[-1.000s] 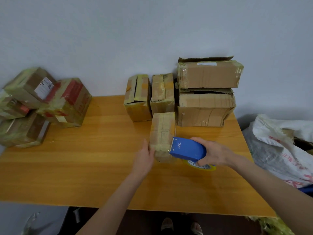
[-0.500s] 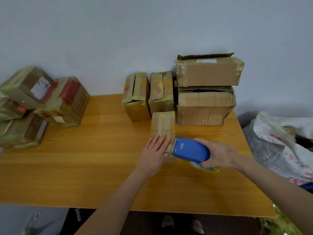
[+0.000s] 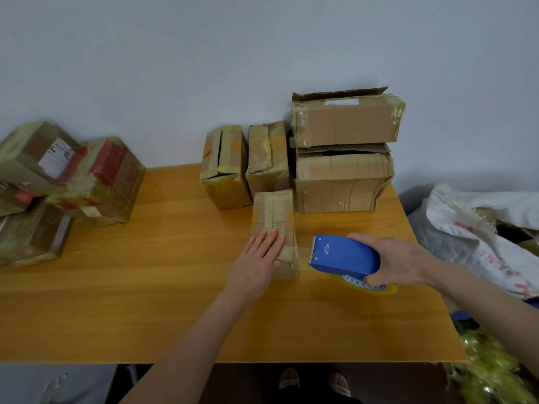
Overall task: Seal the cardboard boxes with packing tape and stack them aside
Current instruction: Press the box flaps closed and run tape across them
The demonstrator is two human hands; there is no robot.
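A small, narrow cardboard box [image 3: 274, 214] lies on the wooden table [image 3: 145, 301], wrapped in yellowish tape. My left hand [image 3: 256, 260] rests flat on its near end, fingers together and extended. My right hand [image 3: 399, 259] grips a blue tape dispenser [image 3: 344, 253] just right of the box, its toothed edge a short gap from the box's side. A clear strip of tape seems to span that gap. The tape roll [image 3: 370, 285] shows under the dispenser.
Two small boxes [image 3: 224, 170] [image 3: 268, 158] stand behind it, beside two larger stacked boxes [image 3: 344, 153]. A pile of taped boxes [image 3: 64, 185] sits at the table's left end. White sacks [image 3: 481, 228] lie off the right edge. My feet [image 3: 312, 380] show below the front edge.
My left hand moved from the box's left side onto its top and pressed flat. The dispenser pulled away from the box to the right.
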